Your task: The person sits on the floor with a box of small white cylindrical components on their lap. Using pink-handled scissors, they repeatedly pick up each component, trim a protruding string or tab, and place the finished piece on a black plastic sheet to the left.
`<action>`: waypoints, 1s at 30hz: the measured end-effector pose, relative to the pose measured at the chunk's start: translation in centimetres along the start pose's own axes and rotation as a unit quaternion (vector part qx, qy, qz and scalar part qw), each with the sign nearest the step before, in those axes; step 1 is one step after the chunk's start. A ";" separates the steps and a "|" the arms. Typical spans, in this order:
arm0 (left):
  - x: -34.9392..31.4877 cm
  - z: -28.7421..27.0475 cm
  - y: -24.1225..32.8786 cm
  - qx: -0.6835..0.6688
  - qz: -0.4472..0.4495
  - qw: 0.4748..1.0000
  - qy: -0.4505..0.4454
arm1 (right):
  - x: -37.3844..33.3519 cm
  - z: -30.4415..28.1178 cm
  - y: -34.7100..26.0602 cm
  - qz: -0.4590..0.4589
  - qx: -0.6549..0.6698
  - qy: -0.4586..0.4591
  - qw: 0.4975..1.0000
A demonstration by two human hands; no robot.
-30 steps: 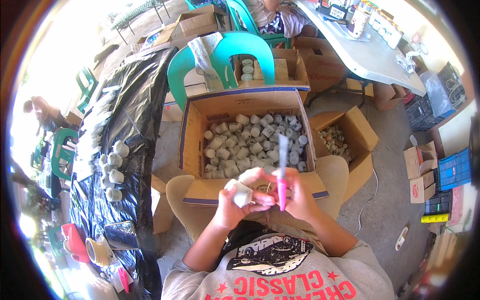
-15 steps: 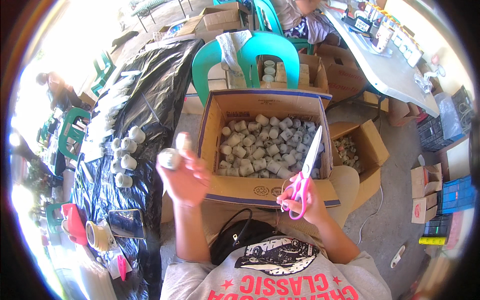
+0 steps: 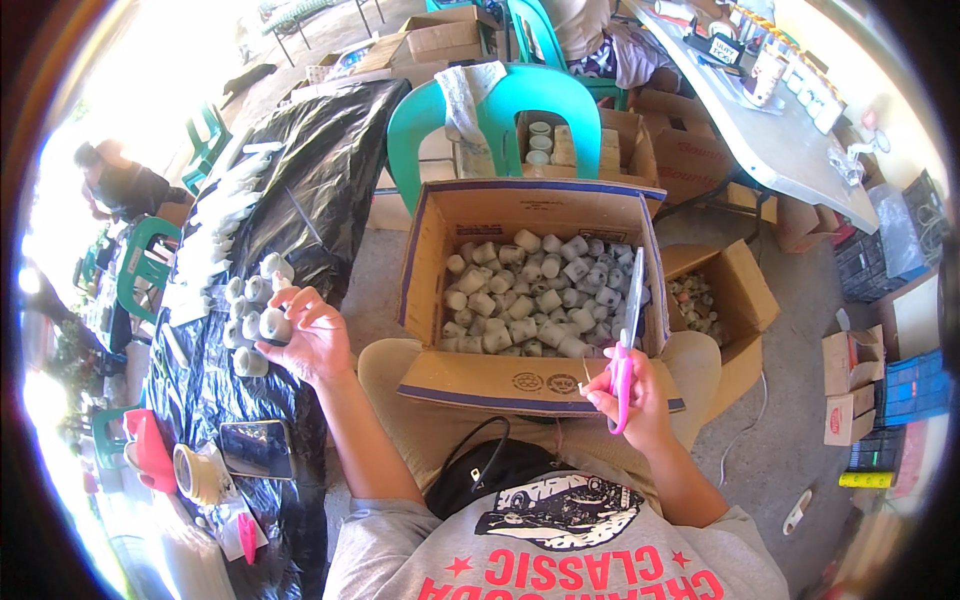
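My left hand reaches over the black plastic-covered table with thumb and fingers curled round a small white cylindrical piece. Right beside it stands a small cluster of similar white pieces. In my right hand are scissors with pink handles, their blades pointing up and away. Something thin, like a thread, shows at that hand's fingertips; its kind is too small to tell. Before me a cardboard box holds many more white pieces.
A green plastic chair with a cloth stands behind the box. To the right is a smaller open carton of little pieces. A phone, a tape roll and a row of pale strips lie on the left table.
My left hand has moved left and down to the cluster on the table with its white piece. The scissors have shifted slightly right and turned more edge-on. A person at far left has shifted.
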State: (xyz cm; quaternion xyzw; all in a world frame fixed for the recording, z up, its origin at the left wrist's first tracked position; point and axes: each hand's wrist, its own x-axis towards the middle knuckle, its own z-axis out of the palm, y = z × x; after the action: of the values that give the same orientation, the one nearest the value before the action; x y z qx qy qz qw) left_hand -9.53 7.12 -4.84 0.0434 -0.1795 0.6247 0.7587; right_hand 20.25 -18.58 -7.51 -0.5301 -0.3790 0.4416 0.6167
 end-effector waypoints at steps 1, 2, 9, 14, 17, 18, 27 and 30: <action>-0.3 0.3 -0.3 0.008 0.003 1.000 0.010 | 0.0 -0.1 0.0 -0.003 -0.004 0.008 1.000; -0.6 0.5 -0.6 0.033 0.002 0.999 0.014 | 0.0 -0.1 -0.1 -0.005 -0.008 0.016 1.000; -4.1 -1.0 -7.7 0.430 -0.197 0.881 0.023 | 1.2 0.7 -1.6 -0.069 0.031 0.084 0.994; -7.5 -4.6 -16.3 0.830 -0.300 0.354 -0.310 | 2.9 2.0 -5.0 -0.105 0.135 0.091 0.981; -7.7 -5.9 -18.2 0.842 -0.332 0.256 -0.340 | 2.8 2.5 -6.8 -0.120 0.179 0.097 0.972; -7.5 -6.2 -18.3 0.846 -0.316 0.255 -0.346 | 2.7 2.5 -7.2 -0.124 0.211 0.098 0.965; -8.5 -3.8 -17.9 0.827 -0.421 0.276 -0.250 | 1.7 0.5 -6.7 -0.115 0.133 0.085 0.981; -9.5 -2.2 -18.3 0.733 -0.299 0.523 -0.316 | 0.9 -0.2 -5.8 -0.094 0.015 0.088 0.992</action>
State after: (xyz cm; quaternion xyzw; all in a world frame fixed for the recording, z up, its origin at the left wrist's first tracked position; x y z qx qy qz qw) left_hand 7.12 -5.02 -7.04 0.8299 0.1373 0.2179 0.4949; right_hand 21.53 -18.11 -1.84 -0.5202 -0.3646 0.3388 0.6940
